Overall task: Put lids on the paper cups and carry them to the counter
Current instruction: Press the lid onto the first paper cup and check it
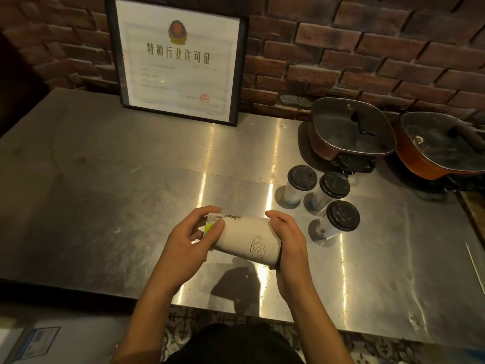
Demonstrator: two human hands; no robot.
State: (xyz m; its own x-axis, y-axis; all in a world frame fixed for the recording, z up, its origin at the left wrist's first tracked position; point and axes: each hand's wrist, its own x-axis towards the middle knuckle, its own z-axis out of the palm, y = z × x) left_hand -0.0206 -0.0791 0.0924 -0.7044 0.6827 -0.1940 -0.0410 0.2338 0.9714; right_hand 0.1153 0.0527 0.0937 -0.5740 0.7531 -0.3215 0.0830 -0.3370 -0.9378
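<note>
The paper cup is held sideways, just left of the three lidded cups and nearer the person than they are. The left hand is curled round its narrow base. The right hand wraps the wide mouth end, where a dark lid edge peeks out. The cup looks light and thin-walled, so the sides would probably dent if squeezed. Safer to hold it by the stiffer rim and base.
</note>
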